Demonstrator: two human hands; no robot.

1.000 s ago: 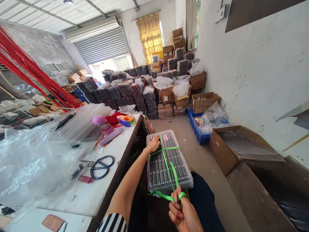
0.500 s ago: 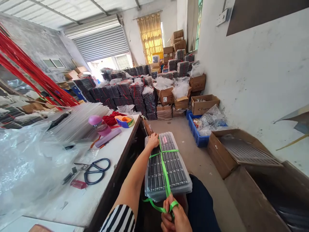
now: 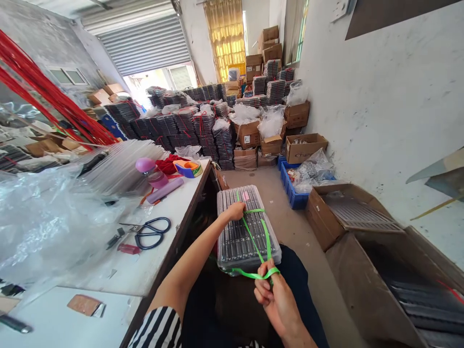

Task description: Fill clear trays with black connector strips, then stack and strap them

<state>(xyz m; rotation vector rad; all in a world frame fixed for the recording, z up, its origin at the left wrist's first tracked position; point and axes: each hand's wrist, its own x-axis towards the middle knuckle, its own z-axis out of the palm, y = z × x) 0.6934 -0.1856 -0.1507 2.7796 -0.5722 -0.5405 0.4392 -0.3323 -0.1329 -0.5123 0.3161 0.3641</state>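
Observation:
A bundle of clear plastic trays (image 3: 248, 251) holding rows of dark strips rests at my lap, beside the table. Green plastic strap (image 3: 251, 236) runs lengthwise and crosswise over its top. My left hand (image 3: 236, 211) is closed at the spot where the straps cross, its fingertips partly hidden, and appears to pinch the strap there. Just off the near end of the bundle, my right hand (image 3: 273, 292) grips the strap between thumb and fingers, with a loop round the fingers. One loose strap end sticks up above this hand.
On the white table (image 3: 145, 270) at left lie scissors (image 3: 152, 233), a purple bottle (image 3: 156, 176), a tape roll (image 3: 190, 168) and clear plastic bags (image 3: 47, 227). Open cartons (image 3: 335, 212) and a blue crate (image 3: 299, 199) stand on the right. Stacked bundles (image 3: 205, 130) line the back.
My left hand has moved nearer along the bundle, from its far end to the strap crossing. My right hand has lifted the strap, and a loose end now stands up. The view has tilted down.

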